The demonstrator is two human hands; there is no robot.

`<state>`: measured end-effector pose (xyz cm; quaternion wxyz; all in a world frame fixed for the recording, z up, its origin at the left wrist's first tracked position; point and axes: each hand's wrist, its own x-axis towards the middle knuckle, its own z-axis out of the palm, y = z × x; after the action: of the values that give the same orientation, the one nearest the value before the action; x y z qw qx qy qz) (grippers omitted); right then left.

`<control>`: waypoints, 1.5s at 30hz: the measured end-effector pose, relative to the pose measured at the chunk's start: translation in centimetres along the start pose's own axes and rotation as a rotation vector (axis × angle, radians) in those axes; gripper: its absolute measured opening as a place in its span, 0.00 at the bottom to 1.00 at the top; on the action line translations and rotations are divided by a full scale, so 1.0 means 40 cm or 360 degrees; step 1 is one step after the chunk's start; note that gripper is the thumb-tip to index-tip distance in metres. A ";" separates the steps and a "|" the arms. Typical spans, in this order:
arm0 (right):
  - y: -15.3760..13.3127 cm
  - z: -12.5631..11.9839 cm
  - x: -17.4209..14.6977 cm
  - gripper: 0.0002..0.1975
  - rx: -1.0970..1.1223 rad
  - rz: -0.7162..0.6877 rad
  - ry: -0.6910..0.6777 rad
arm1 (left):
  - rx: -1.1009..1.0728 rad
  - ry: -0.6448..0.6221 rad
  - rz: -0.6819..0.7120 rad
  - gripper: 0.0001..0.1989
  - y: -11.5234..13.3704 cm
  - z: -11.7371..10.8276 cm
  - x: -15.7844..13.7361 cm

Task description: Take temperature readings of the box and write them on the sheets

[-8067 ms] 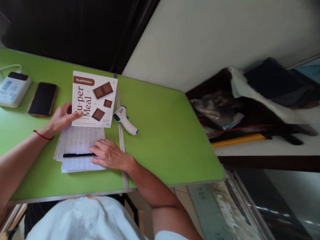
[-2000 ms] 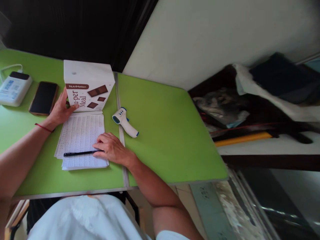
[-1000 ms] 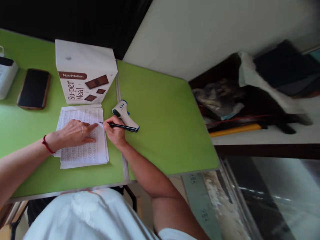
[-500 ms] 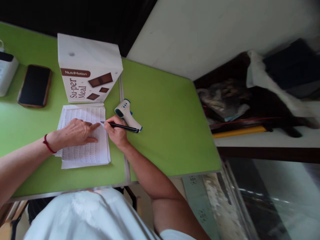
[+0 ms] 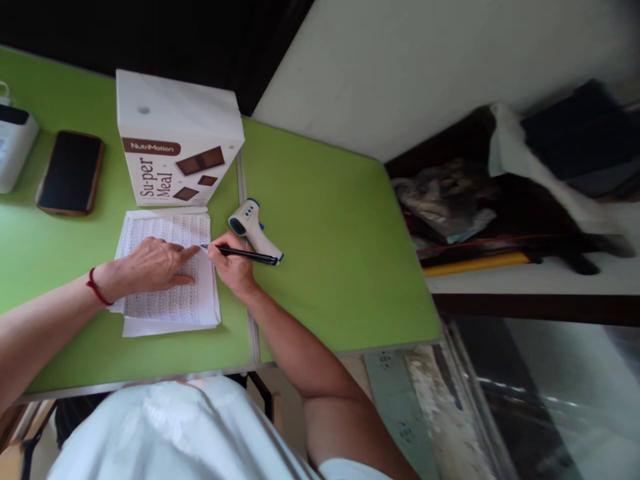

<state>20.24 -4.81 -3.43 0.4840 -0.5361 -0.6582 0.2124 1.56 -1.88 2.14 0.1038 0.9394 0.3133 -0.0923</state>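
Note:
A stack of paper sheets (image 5: 165, 310) lies on the green table, its top page covered in rows of small marks. My left hand (image 5: 155, 267) rests on that page with the fingers stretched out, the index finger pointing right toward the pen tip. In my right hand (image 5: 233, 267) is a black pen (image 5: 250, 254), gripped near its tip at the page's right edge. The tip is at the paper; whether it touches I cannot tell. Just beyond my right hand lies a white and blue infrared thermometer (image 5: 257, 233), partly behind the hand and pen.
A white box (image 5: 180, 107) printed with brown pieces stands behind the papers. To the left lie a dark phone (image 5: 70, 173) and a white device (image 5: 15, 147) with a cable. The green table (image 5: 340, 253) ends at the right beside a cluttered shelf (image 5: 500, 283).
Almost nothing differs. The view has shifted very slightly; both hands, the pen and the papers keep their places.

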 end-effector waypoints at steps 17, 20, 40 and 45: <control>0.009 0.003 0.001 0.09 -0.0023 -0.0083 0.0068 | 0.0047 -0.0065 -0.0005 0.28 0.004 -0.009 -0.002; 0.009 0.003 0.001 0.09 -0.0035 -0.0096 0.0080 | 0.0048 -0.0055 0.0003 0.28 0.003 -0.006 -0.002; 0.006 0.005 0.001 0.08 -0.0059 -0.0079 0.0114 | 0.0059 -0.0056 -0.0008 0.28 0.004 -0.008 0.000; 0.005 0.003 0.001 0.08 -0.0043 -0.0087 0.0101 | 0.0058 -0.0062 -0.0012 0.28 0.002 -0.008 -0.001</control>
<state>20.23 -4.69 -3.64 0.5029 -0.5310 -0.6597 0.1731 1.62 -1.89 2.48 0.0924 0.9380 0.3129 -0.1168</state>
